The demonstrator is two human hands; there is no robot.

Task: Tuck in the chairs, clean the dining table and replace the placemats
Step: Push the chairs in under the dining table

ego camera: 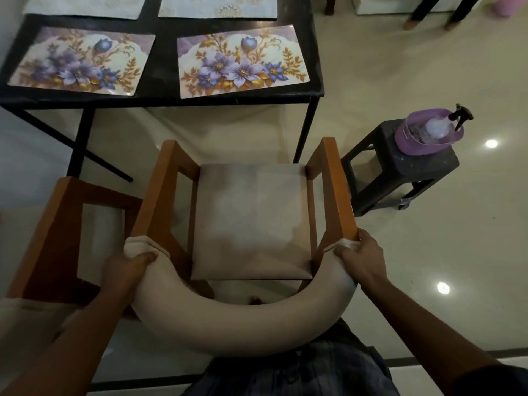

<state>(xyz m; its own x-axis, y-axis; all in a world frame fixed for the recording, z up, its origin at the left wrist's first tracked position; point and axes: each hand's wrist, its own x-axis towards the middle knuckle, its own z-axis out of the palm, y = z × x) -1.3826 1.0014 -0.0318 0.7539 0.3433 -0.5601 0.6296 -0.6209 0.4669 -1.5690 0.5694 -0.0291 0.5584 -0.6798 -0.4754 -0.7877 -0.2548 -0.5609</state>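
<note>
Orange wooden armchair (251,218), beige padded curved backrest: stood on floor short of black surface (165,90), untucked. Backrest ends are gripped by left hand (128,270) and right hand (360,258). Risk: right armrest may be knocked against surface's black leg (307,130) if pushed askew.

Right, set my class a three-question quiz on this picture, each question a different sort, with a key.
1. True or false: the chair gripped by the left hand and right hand is already tucked under the table.
2. Where is the spray bottle? A: on the table. B: in the purple tub on the stool. C: on the chair seat.
3. Fill in: ___ purple-flowered placemats lie along the table's near edge.
Key: 1 false; 2 B; 3 two.
</note>
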